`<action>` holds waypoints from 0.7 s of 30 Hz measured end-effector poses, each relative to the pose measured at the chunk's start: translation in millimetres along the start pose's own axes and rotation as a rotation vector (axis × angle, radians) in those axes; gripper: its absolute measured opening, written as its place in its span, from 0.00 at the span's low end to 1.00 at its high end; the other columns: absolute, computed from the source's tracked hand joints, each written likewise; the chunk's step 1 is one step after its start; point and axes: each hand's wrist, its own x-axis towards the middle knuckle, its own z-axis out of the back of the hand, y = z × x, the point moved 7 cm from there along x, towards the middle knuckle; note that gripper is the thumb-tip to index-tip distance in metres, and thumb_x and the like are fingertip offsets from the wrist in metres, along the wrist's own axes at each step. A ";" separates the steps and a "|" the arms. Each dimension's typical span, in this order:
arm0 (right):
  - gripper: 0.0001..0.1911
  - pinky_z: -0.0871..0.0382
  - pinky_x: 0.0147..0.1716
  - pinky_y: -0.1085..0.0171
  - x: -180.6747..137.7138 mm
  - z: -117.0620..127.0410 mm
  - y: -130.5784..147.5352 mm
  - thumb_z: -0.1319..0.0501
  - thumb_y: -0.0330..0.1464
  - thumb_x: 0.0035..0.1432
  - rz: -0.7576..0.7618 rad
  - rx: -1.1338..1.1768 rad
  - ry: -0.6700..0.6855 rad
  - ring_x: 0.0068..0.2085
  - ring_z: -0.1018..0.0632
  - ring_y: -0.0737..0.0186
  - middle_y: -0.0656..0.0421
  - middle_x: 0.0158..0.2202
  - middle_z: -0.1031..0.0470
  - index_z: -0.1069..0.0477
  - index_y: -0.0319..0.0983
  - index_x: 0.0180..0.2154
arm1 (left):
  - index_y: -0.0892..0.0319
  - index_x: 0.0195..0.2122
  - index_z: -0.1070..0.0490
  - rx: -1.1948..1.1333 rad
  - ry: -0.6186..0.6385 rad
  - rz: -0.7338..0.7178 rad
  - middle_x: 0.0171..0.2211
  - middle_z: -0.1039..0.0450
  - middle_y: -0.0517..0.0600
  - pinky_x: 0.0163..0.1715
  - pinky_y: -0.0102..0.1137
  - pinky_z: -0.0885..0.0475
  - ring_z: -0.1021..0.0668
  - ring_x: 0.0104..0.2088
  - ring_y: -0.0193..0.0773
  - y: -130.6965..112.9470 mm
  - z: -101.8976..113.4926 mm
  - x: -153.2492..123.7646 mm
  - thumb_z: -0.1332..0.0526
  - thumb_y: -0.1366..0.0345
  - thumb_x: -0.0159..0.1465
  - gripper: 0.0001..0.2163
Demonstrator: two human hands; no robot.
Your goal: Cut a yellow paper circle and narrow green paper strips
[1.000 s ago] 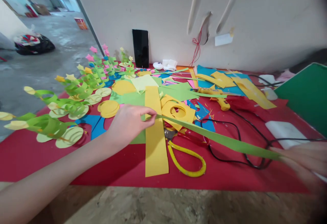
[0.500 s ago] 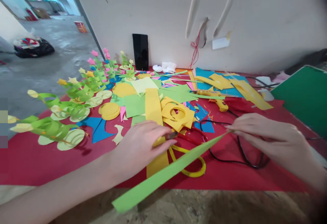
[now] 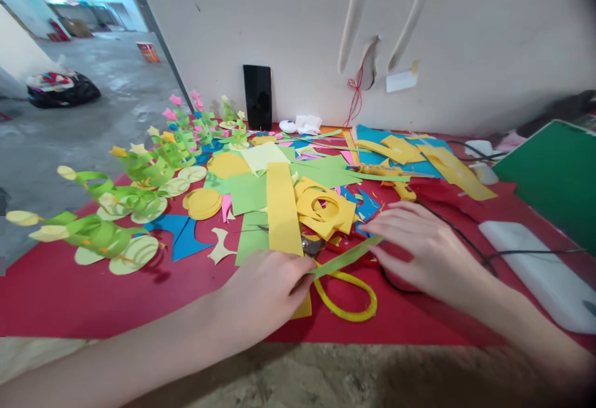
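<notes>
A green paper strip stretches between my two hands over the front of the red-covered table. My left hand is closed on its left end, the fingertips curled and partly hidden. At the other end, my right hand holds the strip at the fingertips, thumb below and fingers above. Under the strip lie scissors with a yellow handle loop and a red one. A long yellow paper strip runs beneath my left hand, with green paper sheets beside it.
Paper plants with curled green stems stand along the left. Yellow paper discs and a yellow cut-out sheet lie mid-table. A yellow glue gun, black cable, white power bank-like block and green board are rightward. A phone leans on the wall.
My right hand has moved left and its fingers have spread more. My left hand has come down and taken the strip's free end, which hung past the table edge before. The white block is uncovered.
</notes>
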 end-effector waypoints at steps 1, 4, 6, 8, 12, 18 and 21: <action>0.09 0.39 0.47 0.55 3.5 -3.3 9.8 0.42 0.27 0.52 0.030 0.072 -0.002 0.37 0.26 0.62 0.57 0.35 0.24 0.28 0.37 0.37 | 0.57 0.30 0.30 -0.010 0.003 0.003 0.25 0.26 0.46 0.19 0.28 0.41 0.24 0.24 0.38 -0.4 0.5 0.1 0.49 0.70 0.62 0.09; 0.06 0.36 0.43 0.59 13.2 -12.1 32.9 0.44 0.26 0.54 0.058 0.295 -0.021 0.32 0.26 0.66 0.59 0.31 0.24 0.29 0.37 0.32 | 0.57 0.32 0.29 -0.037 -0.023 -0.011 0.26 0.25 0.47 0.21 0.28 0.40 0.24 0.25 0.37 -2.5 4.0 -0.2 0.49 0.69 0.62 0.09; 0.06 0.35 0.37 0.62 17.7 -16.6 41.2 0.44 0.25 0.53 0.034 0.374 -0.037 0.30 0.27 0.66 0.59 0.28 0.24 0.29 0.37 0.30 | 0.58 0.31 0.30 -0.035 -0.048 -0.037 0.26 0.26 0.47 0.21 0.27 0.39 0.24 0.25 0.36 -4.6 5.7 -1.1 0.49 0.68 0.62 0.09; 0.06 0.34 0.33 0.64 19.9 -18.2 45.7 0.44 0.24 0.51 0.009 0.390 -0.055 0.29 0.27 0.65 0.59 0.26 0.25 0.29 0.36 0.28 | 0.58 0.30 0.30 -0.014 -0.067 -0.060 0.25 0.26 0.46 0.20 0.27 0.40 0.25 0.24 0.36 -6.0 6.2 -2.5 0.49 0.68 0.63 0.09; 0.06 0.34 0.29 0.67 18.3 -13.3 46.8 0.44 0.24 0.51 -0.026 0.346 -0.087 0.28 0.27 0.66 0.58 0.24 0.26 0.28 0.35 0.27 | 0.57 0.33 0.30 0.020 -0.089 -0.069 0.26 0.26 0.46 0.21 0.29 0.40 0.24 0.25 0.37 -5.9 7.3 -5.1 0.50 0.70 0.63 0.09; 0.05 0.34 0.29 0.68 7.2 2.9 28.5 0.42 0.24 0.50 -0.073 0.228 -0.150 0.28 0.27 0.67 0.60 0.26 0.26 0.29 0.37 0.28 | 0.56 0.33 0.30 -0.026 -0.128 -0.049 0.26 0.26 0.44 0.22 0.27 0.38 0.25 0.24 0.34 -3.4 23.3 -7.8 0.49 0.71 0.62 0.09; 0.05 0.32 0.31 0.67 -0.3 12.6 11.3 0.42 0.24 0.49 -0.128 0.134 -0.217 0.29 0.26 0.66 0.59 0.27 0.25 0.29 0.37 0.28 | 0.56 0.32 0.29 0.013 -0.195 -0.072 0.24 0.26 0.46 0.22 0.27 0.37 0.26 0.22 0.34 -4.5 35.7 -10.8 0.49 0.70 0.62 0.09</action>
